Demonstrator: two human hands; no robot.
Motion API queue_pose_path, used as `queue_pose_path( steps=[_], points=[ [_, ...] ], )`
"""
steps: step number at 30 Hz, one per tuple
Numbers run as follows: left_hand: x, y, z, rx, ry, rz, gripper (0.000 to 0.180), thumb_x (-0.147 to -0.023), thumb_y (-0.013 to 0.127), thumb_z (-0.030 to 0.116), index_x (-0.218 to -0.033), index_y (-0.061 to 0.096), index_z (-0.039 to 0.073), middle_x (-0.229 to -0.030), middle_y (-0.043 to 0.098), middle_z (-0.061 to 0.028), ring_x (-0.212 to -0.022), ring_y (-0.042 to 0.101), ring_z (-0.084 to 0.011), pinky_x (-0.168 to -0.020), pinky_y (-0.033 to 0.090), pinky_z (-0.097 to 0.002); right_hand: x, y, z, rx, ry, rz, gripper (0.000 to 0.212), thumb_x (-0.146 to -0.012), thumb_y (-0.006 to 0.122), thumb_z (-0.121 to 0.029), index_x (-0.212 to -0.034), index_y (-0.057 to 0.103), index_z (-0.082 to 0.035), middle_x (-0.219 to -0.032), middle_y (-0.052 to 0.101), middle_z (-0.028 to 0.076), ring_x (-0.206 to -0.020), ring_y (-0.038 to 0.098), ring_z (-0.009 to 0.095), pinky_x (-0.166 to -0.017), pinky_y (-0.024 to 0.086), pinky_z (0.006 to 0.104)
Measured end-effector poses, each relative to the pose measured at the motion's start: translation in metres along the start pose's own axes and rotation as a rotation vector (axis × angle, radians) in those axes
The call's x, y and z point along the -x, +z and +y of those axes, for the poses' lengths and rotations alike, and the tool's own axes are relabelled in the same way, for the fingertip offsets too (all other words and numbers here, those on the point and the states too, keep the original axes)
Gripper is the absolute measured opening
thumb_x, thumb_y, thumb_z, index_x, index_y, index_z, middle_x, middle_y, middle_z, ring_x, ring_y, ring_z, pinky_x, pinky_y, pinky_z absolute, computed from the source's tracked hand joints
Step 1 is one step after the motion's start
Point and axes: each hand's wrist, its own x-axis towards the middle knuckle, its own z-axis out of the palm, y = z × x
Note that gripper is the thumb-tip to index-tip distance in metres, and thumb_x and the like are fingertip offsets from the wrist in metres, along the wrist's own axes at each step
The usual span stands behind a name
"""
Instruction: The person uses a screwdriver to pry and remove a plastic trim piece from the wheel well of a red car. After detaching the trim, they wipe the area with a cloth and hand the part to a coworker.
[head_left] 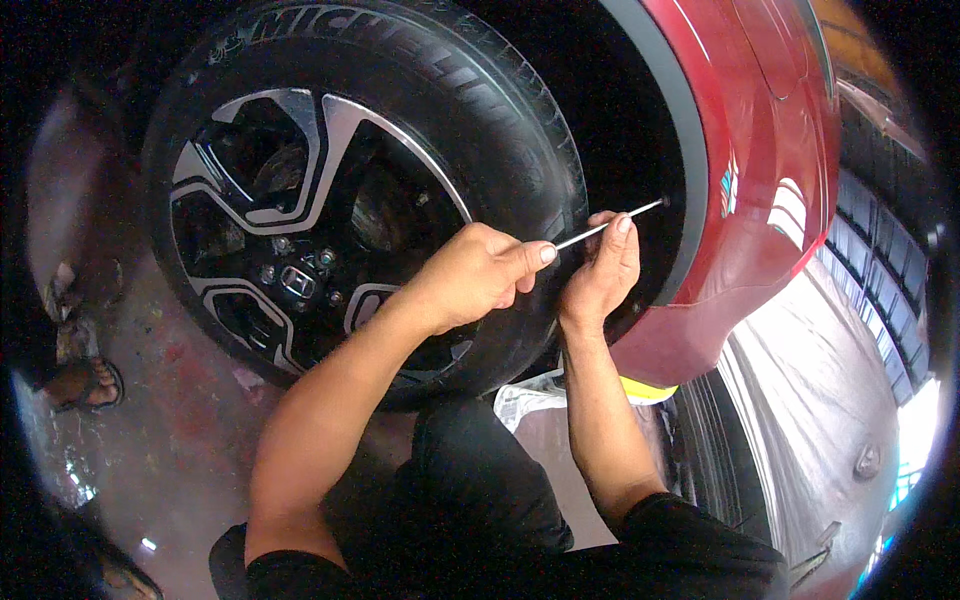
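Note:
A thin silver screwdriver (580,238) slants up to the right across the gap between the tire (540,170) and the car's red rear panel (735,170). My left hand (490,272) is closed round its lower end, thumb laid along the shaft; any handle is hidden in the fist. Nearer the tip, my right hand (605,268) pinches the shaft between thumb and fingers. The tip meets or almost meets a small dark fastener (667,201) inside the black wheel arch (655,240). Whether they touch I cannot tell.
The black and silver alloy wheel (297,280) fills the left side. Below the bumper are paper sheeting (515,402) and a yellow-edged thing (648,390). At right stands a plastic-covered car (810,370). Another person's sandaled foot (95,385) rests on the stained floor (180,440).

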Motion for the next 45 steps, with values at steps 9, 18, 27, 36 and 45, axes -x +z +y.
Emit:
queue_pose_path(
  steps=[9,18,27,36,45],
  points=[
    [0.006,0.016,-0.008,-0.528,0.326,0.275,0.039,-0.09,0.06,0.036,-0.074,0.064,0.001,-0.061,0.059,-0.0185,-0.052,0.058,-0.0308,-0.05,0.044,-0.0396,0.001,0.002,-0.002,0.085,-0.048,0.017,0.034,-0.099,0.046,-0.03,-0.078,0.054,-0.005,-0.069,0.047,-0.004,-0.063,0.036,0.005,-0.057,0.028,0.0218],
    [0.005,0.021,-0.018,-0.662,0.487,0.429,0.035,-0.089,0.061,0.033,-0.072,0.06,0.002,-0.061,0.059,-0.0192,-0.051,0.057,-0.0376,-0.046,0.043,-0.044,0.001,0.004,-0.015,0.279,-0.062,0.07,0.037,-0.098,0.047,-0.032,-0.074,0.053,-0.004,-0.068,0.048,-0.002,-0.065,0.04,0.007,-0.06,0.033,0.0229],
    [0.006,-0.012,0.011,0.395,-0.268,-0.212,0.045,-0.094,0.053,0.039,-0.082,0.057,-0.004,-0.048,0.043,-0.0017,-0.034,0.03,-0.0056,-0.03,0.022,-0.02,-0.001,-0.004,-0.004,0.083,0.022,0.012,0.039,-0.097,0.051,-0.036,-0.075,0.058,-0.004,-0.065,0.045,-0.005,-0.06,0.034,0.004,-0.055,0.027,0.0225],
    [0.006,-0.004,0.011,0.355,-0.268,-0.216,0.049,-0.095,0.051,0.04,-0.081,0.059,-0.006,-0.048,0.044,-0.0028,-0.033,0.029,-0.0058,-0.031,0.023,-0.0208,-0.033,-0.044,0.022,-0.855,0.313,-0.275,0.014,-0.087,0.058,-0.021,-0.086,0.053,-0.008,-0.072,0.047,-0.003,-0.055,0.036,0.007,-0.053,0.029,0.0215],
    [0.001,0.0,0.004,0.264,-0.234,-0.115,0.051,-0.093,0.054,0.042,-0.088,0.063,-0.008,-0.046,0.044,-0.0018,-0.034,0.032,-0.0063,-0.034,0.024,-0.0221,-0.047,-0.038,0.035,-1.002,0.22,-0.37,0.014,-0.087,0.054,-0.017,-0.077,0.053,-0.009,-0.066,0.043,-0.003,-0.055,0.029,0.009,-0.06,0.027,0.027]
  ],
)
